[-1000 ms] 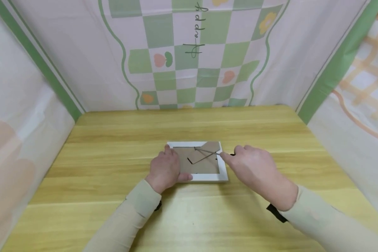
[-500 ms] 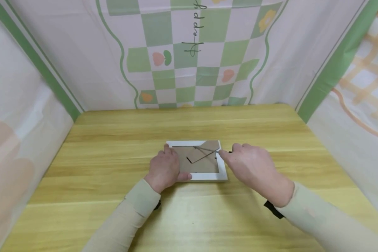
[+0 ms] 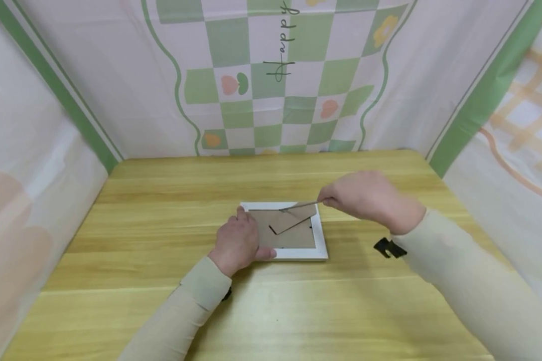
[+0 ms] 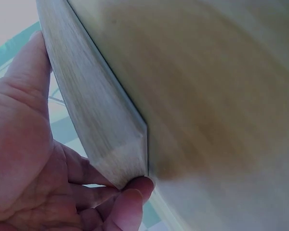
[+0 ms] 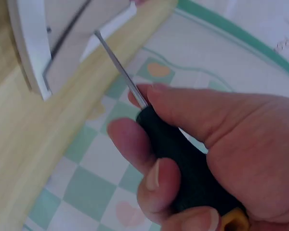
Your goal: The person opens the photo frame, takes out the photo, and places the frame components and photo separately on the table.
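A white picture frame (image 3: 298,254) lies face down, its brown backing board (image 3: 260,223) showing. A brown stand flap (image 3: 295,219) runs slantwise over the board to the far right corner. My left hand (image 3: 236,241) grips the frame's left end, thumb along the near edge; the left wrist view shows fingertips at the frame's corner (image 4: 127,171). My right hand (image 3: 368,199) holds a screwdriver (image 5: 171,149) by its dark handle with a yellow end. Its metal shaft (image 3: 301,204) reaches left over the frame, the tip at the backing's far edge.
The wooden table (image 3: 171,190) extends on all sides of the frame. Behind it hangs a green-and-white checkered cloth (image 3: 266,115), and pale printed cloths close in the left and right sides.
My right hand has risen and moved toward the table's far side, swinging the screwdriver's handle with it while the tip stays at the far edge. The left hand and frame hold still.
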A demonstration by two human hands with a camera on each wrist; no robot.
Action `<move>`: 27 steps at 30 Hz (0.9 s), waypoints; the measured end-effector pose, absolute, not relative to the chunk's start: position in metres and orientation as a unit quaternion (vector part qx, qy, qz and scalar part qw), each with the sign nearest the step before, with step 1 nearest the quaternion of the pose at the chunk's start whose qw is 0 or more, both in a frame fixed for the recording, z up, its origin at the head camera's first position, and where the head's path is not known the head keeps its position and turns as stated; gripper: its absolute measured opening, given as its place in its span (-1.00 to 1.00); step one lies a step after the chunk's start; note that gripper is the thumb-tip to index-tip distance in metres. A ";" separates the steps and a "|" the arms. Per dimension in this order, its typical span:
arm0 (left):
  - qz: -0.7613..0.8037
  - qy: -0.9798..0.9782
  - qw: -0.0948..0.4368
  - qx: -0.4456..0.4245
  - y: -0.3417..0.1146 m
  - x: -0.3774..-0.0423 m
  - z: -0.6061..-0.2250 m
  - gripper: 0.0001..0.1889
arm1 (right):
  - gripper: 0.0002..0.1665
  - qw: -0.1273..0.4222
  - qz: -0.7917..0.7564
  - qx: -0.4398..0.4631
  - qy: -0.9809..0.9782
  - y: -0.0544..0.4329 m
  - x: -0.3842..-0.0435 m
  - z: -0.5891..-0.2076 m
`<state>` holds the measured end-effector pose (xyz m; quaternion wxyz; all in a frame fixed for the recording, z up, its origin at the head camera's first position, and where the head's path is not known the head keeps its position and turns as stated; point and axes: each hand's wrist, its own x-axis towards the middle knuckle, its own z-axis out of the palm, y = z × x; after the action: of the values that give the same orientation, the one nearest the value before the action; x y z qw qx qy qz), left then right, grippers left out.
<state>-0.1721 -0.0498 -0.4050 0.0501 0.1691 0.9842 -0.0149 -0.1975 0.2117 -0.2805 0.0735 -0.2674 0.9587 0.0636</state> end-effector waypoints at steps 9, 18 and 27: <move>-0.019 0.984 0.043 0.169 -0.048 -0.172 -0.406 0.24 | -0.70 0.186 0.021 -0.288 0.939 0.217 -0.234 -0.262; -0.016 0.984 0.042 0.170 -0.048 -0.172 -0.406 0.25 | -0.70 0.198 0.003 -0.293 0.935 0.225 -0.243 -0.264; -0.020 0.984 0.046 0.170 -0.051 -0.174 -0.407 0.23 | -0.72 0.075 0.052 -0.285 0.954 0.222 -0.203 -0.278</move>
<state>-0.1739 -0.0505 -0.4073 0.0460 0.1699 0.9842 -0.0199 -0.2032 0.2225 -0.2776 0.0755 -0.2846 0.9543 0.0517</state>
